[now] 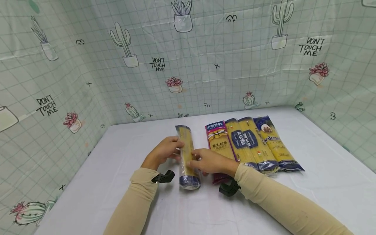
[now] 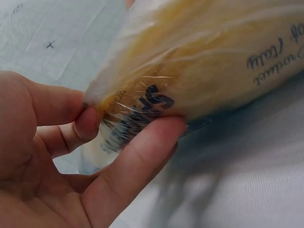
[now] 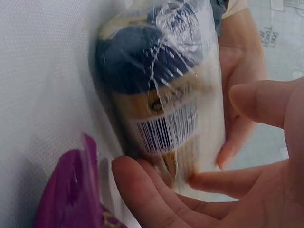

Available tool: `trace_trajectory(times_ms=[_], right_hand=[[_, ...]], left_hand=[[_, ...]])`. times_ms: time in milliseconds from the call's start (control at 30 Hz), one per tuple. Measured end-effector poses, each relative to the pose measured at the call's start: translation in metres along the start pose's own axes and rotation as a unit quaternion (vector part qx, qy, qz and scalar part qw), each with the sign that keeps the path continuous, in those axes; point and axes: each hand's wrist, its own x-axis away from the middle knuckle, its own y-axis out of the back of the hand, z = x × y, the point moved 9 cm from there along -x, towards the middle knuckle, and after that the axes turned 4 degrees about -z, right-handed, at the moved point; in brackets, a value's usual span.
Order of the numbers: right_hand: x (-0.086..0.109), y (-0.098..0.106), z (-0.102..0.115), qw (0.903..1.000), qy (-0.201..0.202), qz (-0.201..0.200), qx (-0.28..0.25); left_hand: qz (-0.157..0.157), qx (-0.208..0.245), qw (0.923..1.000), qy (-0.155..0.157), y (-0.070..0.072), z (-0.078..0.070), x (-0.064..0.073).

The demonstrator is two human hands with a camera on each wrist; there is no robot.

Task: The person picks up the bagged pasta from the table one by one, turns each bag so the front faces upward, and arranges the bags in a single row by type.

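Observation:
A clear-wrapped pack of spaghetti [image 1: 187,155] with dark blue ends stands lengthwise at the table's middle, its top leaning slightly left. My left hand [image 1: 166,150] grips its left side; in the left wrist view the thumb and fingers pinch the loose plastic film by the dark print. From the right, my right hand [image 1: 212,161] holds the same pack, thumb on top and fingers along its side. The right wrist view shows the barcode [image 3: 168,128] and blue end above those fingers. Close to the right hand lies a purple-edged pasta pack [image 1: 218,143], partly hidden by that hand.
To the right, two blue-labelled spaghetti packs [image 1: 242,138] and a yellow-and-blue pack [image 1: 273,142] lie side by side, slightly overlapping. A white cloth covers the table [image 1: 123,143]. Behind it hangs a printed curtain [image 1: 199,49] with cactus drawings.

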Motion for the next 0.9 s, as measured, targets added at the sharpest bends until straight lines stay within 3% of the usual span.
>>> trace_trajectory(times_ms=[133,333,733,900], right_hand=[[-0.002,0.002,0.001,0.9998,-0.007,-0.016,0.005],[-0.003,0.008,0.007,0.9977,0.018,-0.058,0.030],[-0.001,0.010,0.012,0.9961,0.036,-0.078,-0.017],[-0.002,0.012,0.013,0.9956,0.043,-0.081,-0.018]], left_hand=[[-0.005,0.002,1.0000,0.001,-0.001,-0.003,0.000],[-0.021,0.014,0.9997,-0.002,-0.001,-0.007,-0.002],[-0.058,0.022,0.9978,-0.022,0.001,-0.014,0.001],[-0.080,0.050,0.9953,-0.025,0.008,-0.015,0.002]])
